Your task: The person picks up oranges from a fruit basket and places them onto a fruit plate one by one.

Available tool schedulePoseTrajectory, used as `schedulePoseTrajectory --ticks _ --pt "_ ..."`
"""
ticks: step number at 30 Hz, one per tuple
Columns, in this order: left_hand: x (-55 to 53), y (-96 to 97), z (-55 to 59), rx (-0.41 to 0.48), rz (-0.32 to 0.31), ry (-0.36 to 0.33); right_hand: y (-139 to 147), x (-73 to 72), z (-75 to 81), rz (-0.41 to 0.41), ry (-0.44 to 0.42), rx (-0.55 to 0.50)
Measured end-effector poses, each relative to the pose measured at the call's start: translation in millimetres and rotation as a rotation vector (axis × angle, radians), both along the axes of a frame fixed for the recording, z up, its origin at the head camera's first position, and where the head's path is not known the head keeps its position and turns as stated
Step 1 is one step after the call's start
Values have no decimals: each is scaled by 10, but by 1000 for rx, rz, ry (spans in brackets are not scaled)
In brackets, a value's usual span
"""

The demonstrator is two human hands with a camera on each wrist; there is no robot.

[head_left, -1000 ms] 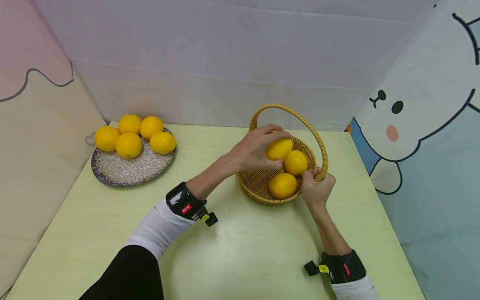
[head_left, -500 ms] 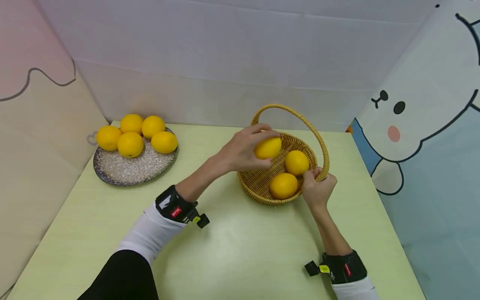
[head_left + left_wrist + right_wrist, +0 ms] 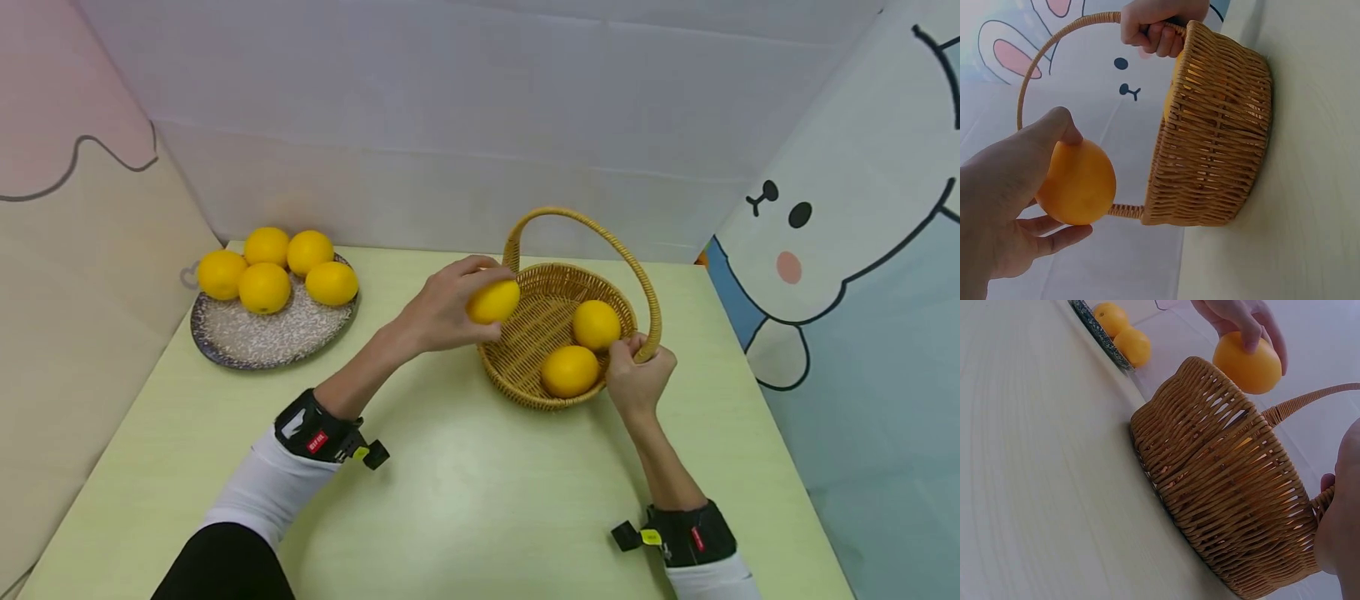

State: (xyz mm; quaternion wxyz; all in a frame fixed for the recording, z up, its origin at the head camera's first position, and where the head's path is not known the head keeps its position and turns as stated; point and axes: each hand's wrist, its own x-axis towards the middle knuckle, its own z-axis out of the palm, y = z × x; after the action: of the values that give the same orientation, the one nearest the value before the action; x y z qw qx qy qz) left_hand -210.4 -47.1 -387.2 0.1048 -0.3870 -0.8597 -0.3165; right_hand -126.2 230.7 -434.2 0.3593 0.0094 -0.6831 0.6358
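In the head view my left hand grips an orange between thumb and fingers, at the left rim of the wicker basket. The left wrist view shows this orange raised above the rim, apart from the basket. My right hand holds the base of the basket's arched handle on the right side. Two more oranges, one farther back and one nearer, lie inside the basket. In the right wrist view, the basket stands on the table.
At the left back of the pale table lies a speckled plate bearing several oranges. A white cloth wall closes off the back; printed cloth panels flank both sides.
My left hand has moved left with the orange, from over the basket's middle to its left rim. My right hand still holds the handle, and the basket stays in place.
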Motion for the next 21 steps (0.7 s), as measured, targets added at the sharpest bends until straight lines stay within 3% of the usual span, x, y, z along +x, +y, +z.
schedulePoseTrajectory --ticks 10,21 --pt "45 -382 -153 17 66 -11 -9 -3 9 -5 4 5" --pt "154 -1019 -310 38 194 -67 1 -1 -6 -8 -14 -4"
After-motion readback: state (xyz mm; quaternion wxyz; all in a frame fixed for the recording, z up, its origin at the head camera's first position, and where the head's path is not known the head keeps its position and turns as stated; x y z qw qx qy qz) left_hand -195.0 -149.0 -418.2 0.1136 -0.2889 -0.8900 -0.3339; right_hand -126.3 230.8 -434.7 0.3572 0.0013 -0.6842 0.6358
